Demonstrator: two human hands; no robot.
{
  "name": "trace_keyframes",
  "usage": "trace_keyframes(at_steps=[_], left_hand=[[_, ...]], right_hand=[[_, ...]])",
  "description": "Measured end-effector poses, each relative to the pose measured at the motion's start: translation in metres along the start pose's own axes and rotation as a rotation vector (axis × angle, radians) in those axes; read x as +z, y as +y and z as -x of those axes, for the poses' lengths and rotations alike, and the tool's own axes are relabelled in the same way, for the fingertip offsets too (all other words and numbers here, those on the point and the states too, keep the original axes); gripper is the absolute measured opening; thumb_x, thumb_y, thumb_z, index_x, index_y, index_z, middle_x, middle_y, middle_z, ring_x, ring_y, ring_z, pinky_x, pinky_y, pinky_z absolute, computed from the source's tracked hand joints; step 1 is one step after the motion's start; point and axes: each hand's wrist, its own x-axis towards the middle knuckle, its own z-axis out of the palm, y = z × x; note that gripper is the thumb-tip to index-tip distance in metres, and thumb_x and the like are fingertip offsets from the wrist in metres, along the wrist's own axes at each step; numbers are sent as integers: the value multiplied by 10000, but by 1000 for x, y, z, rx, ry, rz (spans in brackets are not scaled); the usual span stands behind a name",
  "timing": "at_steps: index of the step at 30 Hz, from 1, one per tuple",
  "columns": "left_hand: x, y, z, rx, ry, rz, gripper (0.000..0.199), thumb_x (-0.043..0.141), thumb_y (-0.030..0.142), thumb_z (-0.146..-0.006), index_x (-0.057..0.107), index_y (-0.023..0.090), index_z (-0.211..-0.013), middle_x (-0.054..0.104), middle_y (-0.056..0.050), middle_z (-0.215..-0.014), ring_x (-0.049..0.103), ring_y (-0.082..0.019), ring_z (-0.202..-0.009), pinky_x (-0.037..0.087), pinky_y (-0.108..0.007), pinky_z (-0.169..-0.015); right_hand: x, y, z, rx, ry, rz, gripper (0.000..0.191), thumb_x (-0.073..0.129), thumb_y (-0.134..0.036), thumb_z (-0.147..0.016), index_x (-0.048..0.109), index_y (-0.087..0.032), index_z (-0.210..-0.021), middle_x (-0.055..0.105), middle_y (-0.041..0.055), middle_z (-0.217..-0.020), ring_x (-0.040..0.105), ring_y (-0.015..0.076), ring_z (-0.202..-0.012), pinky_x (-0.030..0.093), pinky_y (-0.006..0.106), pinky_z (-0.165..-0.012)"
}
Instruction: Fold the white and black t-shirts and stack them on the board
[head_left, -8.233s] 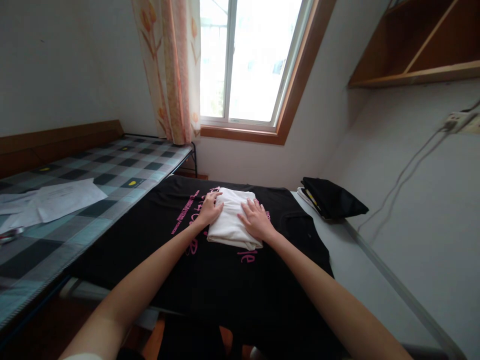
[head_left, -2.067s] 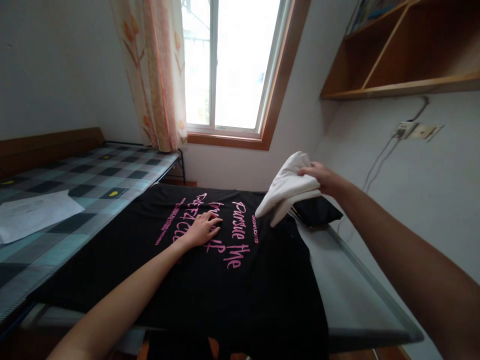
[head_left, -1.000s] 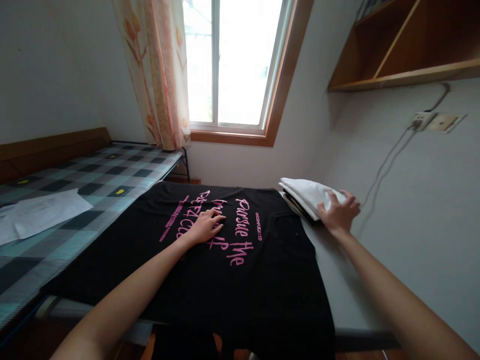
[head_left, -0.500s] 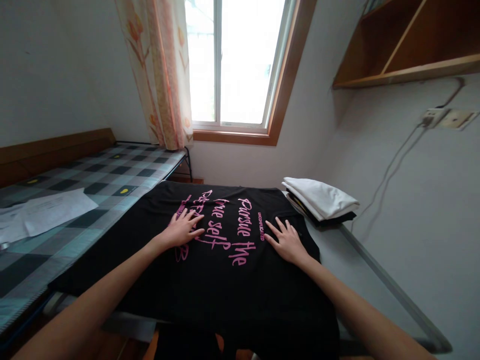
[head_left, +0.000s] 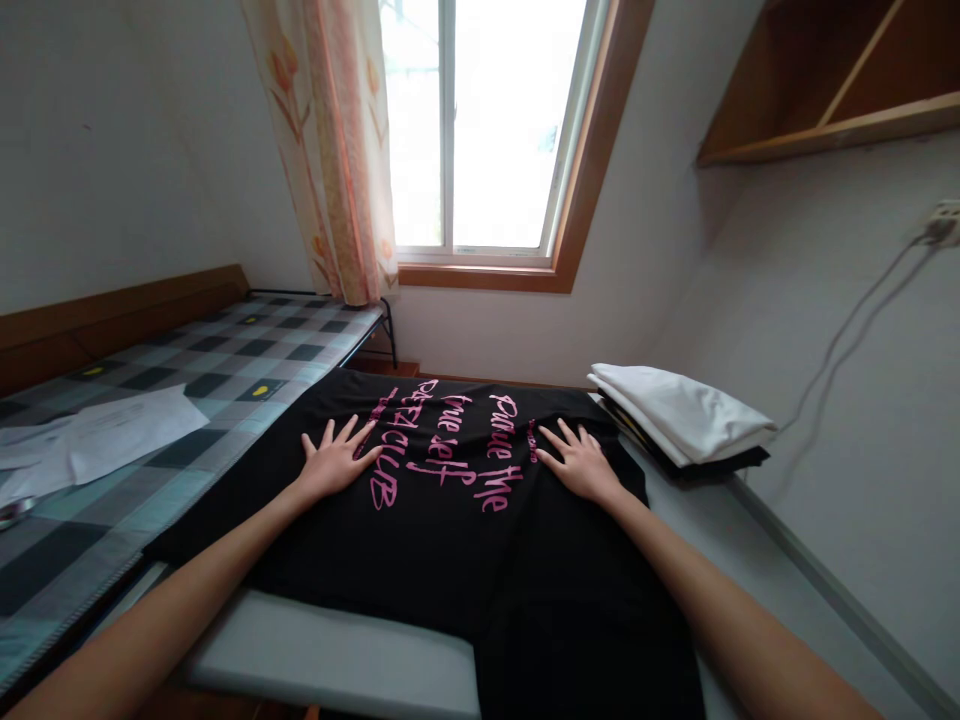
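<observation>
A black T-shirt [head_left: 442, 540] with pink lettering lies spread over a pale table [head_left: 337, 640], its far-left part reaching onto the bed. My left hand [head_left: 337, 462] presses flat on the cloth with fingers spread, just left of the pink print. On the other side of the lettering, my right hand [head_left: 579, 462] also rests flat, fingers apart, near the small pink line. Small wrinkles run through the fabric between the hands. The near-right part of the shirt hangs down over the table's front edge.
Folded white and dark clothes [head_left: 679, 415] are stacked at the table's right. A checked bed [head_left: 247, 400] with papers [head_left: 127, 435] stands at left. Behind are a curtain [head_left: 330, 150] and window. A wooden shelf [head_left: 840, 90] and cable [head_left: 832, 350] are on the right wall.
My hands have pushed the shirt away from me, baring the table's front edge at the left. My left hand sits farther left of the print. The view has turned slightly left.
</observation>
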Motion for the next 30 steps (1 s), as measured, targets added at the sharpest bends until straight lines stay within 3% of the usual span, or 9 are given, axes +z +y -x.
trace_keyframes(at_steps=[6, 16, 24, 27, 30], left_hand=[[1, 3, -43, -20, 27, 31, 733, 233, 764, -858, 243, 422, -1506, 189, -12, -1610, 126, -446, -1449, 66, -784, -1034], [3, 10, -105, -40, 59, 41, 726, 281, 731, -868, 298, 378, -1503, 227, -64, -1600, 160, -468, -1433, 102, -787, -1022], [1, 21, -137, -17, 64, 54, 728, 283, 746, -853, 296, 404, -1496, 241, -37, -1598, 181, -450, -1435, 124, -769, -1036], [1, 21, -137, -7, 89, 74, 710, 297, 721, -870, 338, 374, -1488, 276, -48, -1586, 211, -432, -1431, 144, -750, -1051], [1, 22, -131, 20, 187, 82, 640, 357, 611, -905, 450, 272, -1440, 371, -96, -1539, 288, -368, -1413, 209, -638, -1107]], right_hand=[[-1, 1, -56, 16, -36, -33, 721, 257, -738, -885, 251, -401, -1522, 151, 11, -1625, 160, 374, -1458, 198, 519, -1154], [2, 14, -132, -9, -1, -18, 710, 249, -712, -900, 300, -361, -1515, 240, 41, -1602, 210, 331, -1453, 194, 514, -1147], [2, 24, -146, 27, 56, -35, 681, 292, -630, -935, 410, -237, -1479, 378, 97, -1537, 284, 293, -1428, 226, 449, -1136], [2, 23, -141, 20, 148, -52, 598, 342, -521, -952, 511, -170, -1406, 482, 116, -1460, 386, 271, -1363, 274, 403, -1112], [0, 19, -131, 42, 291, -32, 476, 385, -406, -944, 634, -149, -1259, 599, 130, -1313, 495, 273, -1228, 365, 382, -1030]])
